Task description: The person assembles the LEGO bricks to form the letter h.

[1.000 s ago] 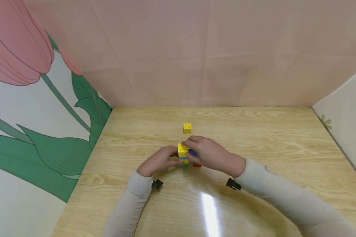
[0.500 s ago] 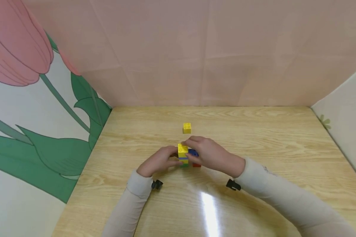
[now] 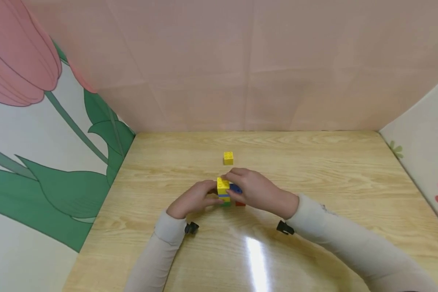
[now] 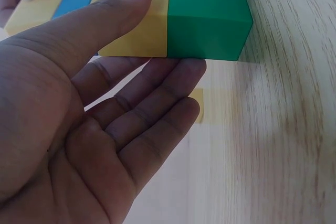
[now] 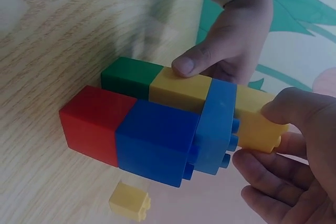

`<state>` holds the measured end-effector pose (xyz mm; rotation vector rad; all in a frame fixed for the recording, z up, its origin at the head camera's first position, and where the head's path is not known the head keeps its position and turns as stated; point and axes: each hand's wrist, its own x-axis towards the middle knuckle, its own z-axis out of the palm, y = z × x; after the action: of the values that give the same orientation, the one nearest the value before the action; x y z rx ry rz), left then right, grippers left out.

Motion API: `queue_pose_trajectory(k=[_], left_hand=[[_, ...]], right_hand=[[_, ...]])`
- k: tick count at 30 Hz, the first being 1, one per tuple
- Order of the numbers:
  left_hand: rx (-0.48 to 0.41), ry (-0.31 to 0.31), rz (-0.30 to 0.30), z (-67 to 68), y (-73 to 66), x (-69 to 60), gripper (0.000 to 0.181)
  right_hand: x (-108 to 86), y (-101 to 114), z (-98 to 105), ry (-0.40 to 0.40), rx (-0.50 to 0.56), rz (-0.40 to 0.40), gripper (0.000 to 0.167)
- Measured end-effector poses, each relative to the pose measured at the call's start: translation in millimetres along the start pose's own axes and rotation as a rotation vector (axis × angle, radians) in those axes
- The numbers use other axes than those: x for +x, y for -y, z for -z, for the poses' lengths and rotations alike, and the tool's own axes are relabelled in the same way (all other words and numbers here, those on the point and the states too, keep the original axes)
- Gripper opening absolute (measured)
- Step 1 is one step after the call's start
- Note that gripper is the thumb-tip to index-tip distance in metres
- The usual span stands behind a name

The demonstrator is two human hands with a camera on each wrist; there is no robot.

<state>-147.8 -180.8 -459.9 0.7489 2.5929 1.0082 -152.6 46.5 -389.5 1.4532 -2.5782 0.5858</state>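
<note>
A toy brick stack stands mid-table. Its left column runs from a green brick through a lower yellow brick and a thin light blue brick to a top yellow brick. Beside it, a dark blue brick sits on a red brick. The light blue brick juts out toward the dark blue one's side. My left hand holds the lower yellow brick, thumb on its near face and fingers behind. Between thumb and fingers, my right hand pinches the top yellow brick.
A loose yellow brick lies behind the stack on the wooden table. A pink backdrop rises at the table's far edge, with flower-printed panels on both sides. Black wrist mounts hang below the sleeves.
Both hands keep their hold on the stack, with no visible shift among the bricks. Everything in the head view has slid slightly left together.
</note>
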Motion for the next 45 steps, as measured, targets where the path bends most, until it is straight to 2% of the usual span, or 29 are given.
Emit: queue_pose_trajectory(k=[8,16,24,32,39,45], left_hand=[[-0.008,-0.004,0.008,0.8,0.4,-2.4,0.039],[-0.017,-0.013,0.023,3.6,-0.3,-4.5,0.038],[-0.056,-0.004,-0.005,2.5,0.7,-2.4,0.038],[-0.022,0.015,-0.004,1.4,2.0,1.2,0.038],[-0.017,0.017,0.003,-0.4,2.3,2.5,0.039],[-0.03,0.006,0.001,-1.3,2.7,0.9,0.038]], right_hand=[[-0.3,1,-4,-0.02,-0.01,0.005,0.033],[2.3,-1,-4,-0.031,0.042,0.016,0.03],[1.3,-2,-2,-0.002,0.063,-0.01,0.032],[-5.5,-8,-8,-0.004,0.092,-0.055,0.035],[-8.0,-15,-11,-0.009,0.224,-0.11,0.038],[-5.7,-21,-8,0.018,0.314,-0.108,0.042]])
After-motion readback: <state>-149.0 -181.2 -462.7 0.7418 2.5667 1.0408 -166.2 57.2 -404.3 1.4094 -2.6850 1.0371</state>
